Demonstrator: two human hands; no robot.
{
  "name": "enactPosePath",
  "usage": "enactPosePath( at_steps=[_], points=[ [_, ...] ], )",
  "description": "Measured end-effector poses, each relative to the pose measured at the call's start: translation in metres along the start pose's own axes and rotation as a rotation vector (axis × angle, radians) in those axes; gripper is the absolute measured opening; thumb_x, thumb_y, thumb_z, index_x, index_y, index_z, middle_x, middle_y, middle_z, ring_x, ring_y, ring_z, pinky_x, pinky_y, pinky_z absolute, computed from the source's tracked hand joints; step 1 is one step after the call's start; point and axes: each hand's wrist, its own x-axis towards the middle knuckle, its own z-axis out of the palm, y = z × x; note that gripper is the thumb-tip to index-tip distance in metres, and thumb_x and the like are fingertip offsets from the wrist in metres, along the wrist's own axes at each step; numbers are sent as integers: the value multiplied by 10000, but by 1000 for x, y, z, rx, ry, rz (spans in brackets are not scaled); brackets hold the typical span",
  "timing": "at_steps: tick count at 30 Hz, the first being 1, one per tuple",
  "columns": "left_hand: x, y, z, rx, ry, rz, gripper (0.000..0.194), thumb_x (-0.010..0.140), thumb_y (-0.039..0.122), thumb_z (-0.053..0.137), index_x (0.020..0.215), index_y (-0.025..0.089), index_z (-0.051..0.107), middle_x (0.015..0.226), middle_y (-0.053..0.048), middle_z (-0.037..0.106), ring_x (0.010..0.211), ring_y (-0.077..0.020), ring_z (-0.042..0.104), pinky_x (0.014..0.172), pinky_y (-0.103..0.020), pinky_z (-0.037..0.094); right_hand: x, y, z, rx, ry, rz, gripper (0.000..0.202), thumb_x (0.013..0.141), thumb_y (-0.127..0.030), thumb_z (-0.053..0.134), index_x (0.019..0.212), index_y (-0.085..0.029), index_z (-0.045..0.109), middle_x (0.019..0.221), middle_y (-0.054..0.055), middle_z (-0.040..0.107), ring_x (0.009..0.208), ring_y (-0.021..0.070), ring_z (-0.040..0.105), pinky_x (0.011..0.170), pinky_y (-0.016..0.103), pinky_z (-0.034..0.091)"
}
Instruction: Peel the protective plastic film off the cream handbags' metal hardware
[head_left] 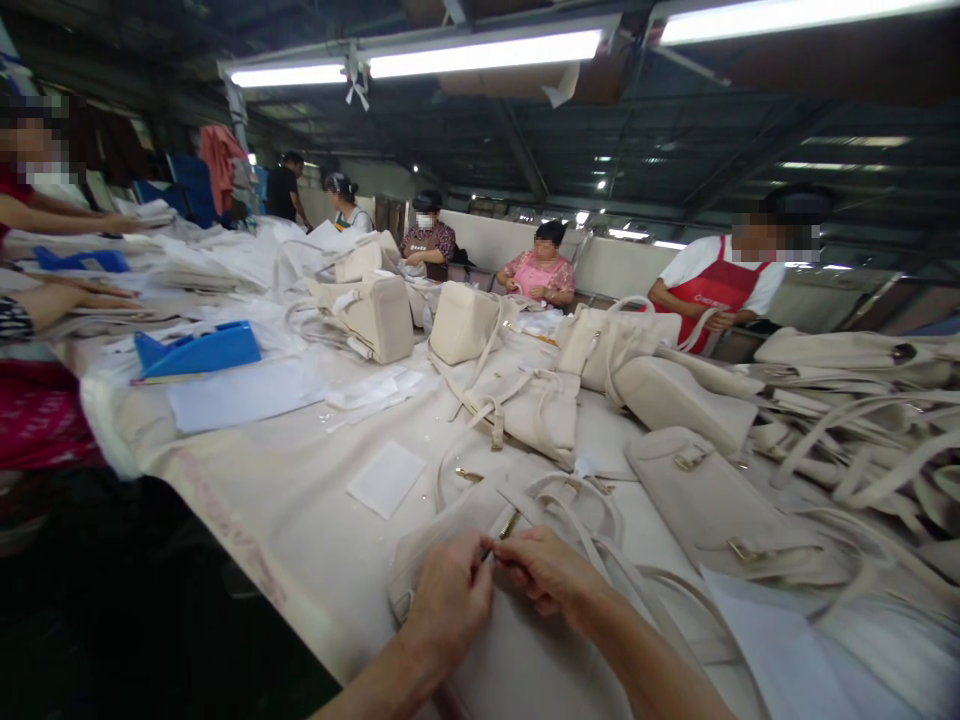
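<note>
A cream handbag lies on the cloth-covered table right in front of me, its straps spreading to the right. My left hand is closed over the bag, its fingertips pinched together. Close beside it, my right hand is closed too, thumb and forefinger meeting near the left fingertips. A small gold metal piece shows just beyond the fingers. Whatever the two hands pinch between them is small, dark and mostly hidden.
Many cream bags are spread over the right and middle of the table. White paper and blue holders lie to the left. Several people work around the table, one in a red apron.
</note>
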Motion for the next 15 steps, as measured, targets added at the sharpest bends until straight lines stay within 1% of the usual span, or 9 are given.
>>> enactPosePath(
  at_steps=[2,3,5,6,8,10,15],
  points=[
    [4,4,-1,-139,-40,-128,148,765,163,469,817,193,604,538,25,612,486,-152,586,513,-253,438,-1,0,-4,27,-34,52,205,751,-186,526,550,-173,483,410,-99,379,313,18,183,317,149,85],
    [6,6,-2,-218,-64,-199,113,749,154,477,780,189,580,525,31,604,462,-142,577,483,-240,430,-2,-1,-6,45,-54,84,203,756,-170,519,555,-169,489,415,-97,393,307,16,180,309,143,94],
    [11,9,-5,-346,-111,-314,59,727,153,504,748,183,550,505,39,595,413,-122,554,433,-215,409,-3,-2,-11,88,-91,153,204,774,-147,510,571,-159,500,431,-95,418,296,7,172,299,129,119],
    [13,10,-6,-387,-132,-350,38,719,159,524,740,178,548,497,39,594,393,-112,542,416,-203,397,-3,-2,-12,111,-107,188,212,788,-142,506,576,-154,502,438,-96,425,292,2,170,296,121,133],
    [17,11,-10,-446,-166,-389,26,703,177,566,727,167,559,489,34,596,369,-94,521,396,-184,379,-3,-4,-14,155,-129,255,249,818,-134,489,570,-147,493,443,-98,425,283,-9,174,294,105,158],
    [19,11,-14,-504,-195,-410,58,690,197,603,719,157,571,496,24,603,371,-82,516,391,-170,373,-3,-6,-13,189,-132,303,298,847,-122,462,550,-143,477,434,-99,413,272,-17,179,290,95,171],
    [19,4,-16,-592,-230,-409,141,680,248,663,738,144,587,521,11,617,404,-77,537,396,-159,376,-3,-5,-6,240,-64,334,352,893,-120,446,543,-136,473,418,-94,421,257,-25,197,284,85,177]
  ],
)
